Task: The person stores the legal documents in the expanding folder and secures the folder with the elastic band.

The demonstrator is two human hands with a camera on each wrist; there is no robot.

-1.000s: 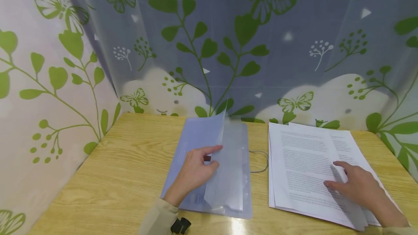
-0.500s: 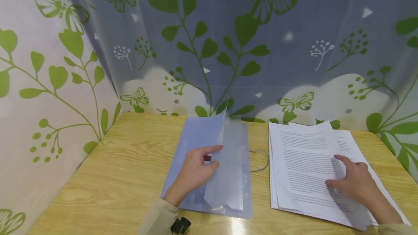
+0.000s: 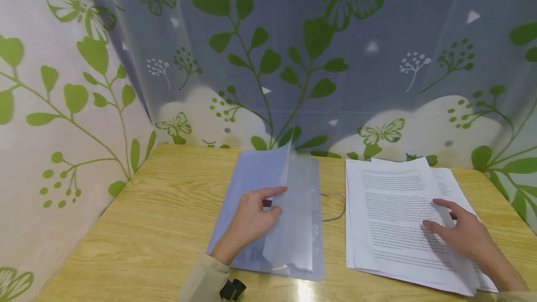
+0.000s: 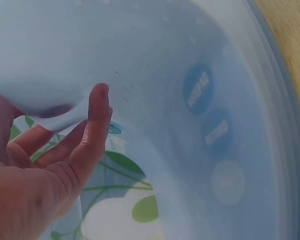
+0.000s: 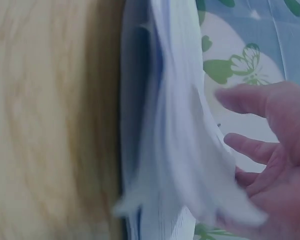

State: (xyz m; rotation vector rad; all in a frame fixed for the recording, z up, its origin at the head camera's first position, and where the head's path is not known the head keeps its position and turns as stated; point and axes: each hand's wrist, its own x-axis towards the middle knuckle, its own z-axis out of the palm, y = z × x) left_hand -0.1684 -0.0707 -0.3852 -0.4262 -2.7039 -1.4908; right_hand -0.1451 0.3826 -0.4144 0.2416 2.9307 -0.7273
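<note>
On the table lies a translucent blue folder (image 3: 247, 171), its clear sleeve (image 3: 295, 227) standing partly raised. My left hand (image 3: 253, 211) is over it, index finger straight against the raised edge and thumb apart, reaching over the clear film. In the left wrist view the film (image 4: 140, 60) bows around my fingers (image 4: 97, 115). To the right is a stack of printed papers (image 3: 394, 218). My right hand (image 3: 465, 232) is at its right side, thumb and index spread at the curled top sheet. In the right wrist view loose sheets (image 5: 185, 165) fan out beside my fingers.
A thin grey cord (image 3: 334, 195) loops between folder and papers. The wooden table (image 3: 168, 218) reaches back to a patterned curtain (image 3: 268, 59), with another curtain (image 3: 63, 153) along the left. A black device (image 3: 232, 289) sits at my left wrist.
My right hand has shifted slightly right on the papers. The top sheet's far end rose, slid right and then dropped a little. My left hand and the folder have stayed put.
</note>
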